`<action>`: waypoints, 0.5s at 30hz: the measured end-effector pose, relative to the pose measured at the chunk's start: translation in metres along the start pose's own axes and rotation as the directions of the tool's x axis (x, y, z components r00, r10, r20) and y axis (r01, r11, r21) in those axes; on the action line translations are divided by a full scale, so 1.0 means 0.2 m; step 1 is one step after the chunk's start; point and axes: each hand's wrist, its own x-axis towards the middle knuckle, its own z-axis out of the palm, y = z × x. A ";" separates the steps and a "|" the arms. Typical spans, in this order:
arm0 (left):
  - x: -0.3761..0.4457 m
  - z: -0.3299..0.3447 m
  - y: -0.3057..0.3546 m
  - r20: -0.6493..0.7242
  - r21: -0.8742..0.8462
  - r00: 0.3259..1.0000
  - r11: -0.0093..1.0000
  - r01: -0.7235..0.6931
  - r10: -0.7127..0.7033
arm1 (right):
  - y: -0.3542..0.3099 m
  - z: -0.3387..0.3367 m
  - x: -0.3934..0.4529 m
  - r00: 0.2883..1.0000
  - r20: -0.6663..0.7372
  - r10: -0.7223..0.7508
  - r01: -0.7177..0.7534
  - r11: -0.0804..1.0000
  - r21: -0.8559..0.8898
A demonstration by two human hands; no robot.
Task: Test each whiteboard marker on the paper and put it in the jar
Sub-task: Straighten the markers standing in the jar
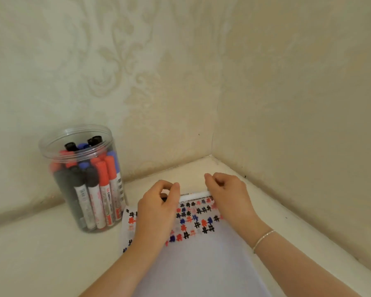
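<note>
A: White marker (194, 195) held level between your two hands, just above the far edge of the paper (201, 264). What grips it?

B: Your left hand (159, 209) curls round its left end, thumb and fingers closed on what looks like a dark cap. Your right hand (225, 196) pinches the right end, fingers folded down over the barrel.

A: Where does the paper lie?

B: Flat on the cream table (41, 254), running from the marker back toward you. Its far half carries rows of small hash marks (201, 219) in black, red and blue; the near half is bare white. Your left hand covers part of the rows.

A: And the jar?

B: Clear plastic, upright, lidless, well to the left of your hands: the jar (84, 179) stands near the wall (137, 71). It is crowded with markers, caps up, black, red and blue. Its base sits just beside the paper's far left corner; I cannot tell if they touch.

A: Anything else?

B: A thin silver bracelet (263, 240) on your right wrist, and patterned cream wallpaper meeting in a corner beyond the marker
</note>
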 end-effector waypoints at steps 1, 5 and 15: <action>0.02 -0.04 0.06 -0.034 0.026 0.998 0.998 -0.048 0.049 | -0.06 -0.01 0.02 0.990 0.012 -0.140 0.140 0.972 -0.189; 0.18 -0.31 0.36 -0.179 0.311 0.890 0.882 -0.353 0.419 | -0.51 0.01 0.02 0.815 0.152 -0.559 0.571 0.819 -0.051; 0.34 -0.89 0.31 -0.221 0.332 0.944 0.929 -0.164 0.246 | -1.16 0.22 0.11 0.876 0.144 -0.460 0.372 0.836 0.403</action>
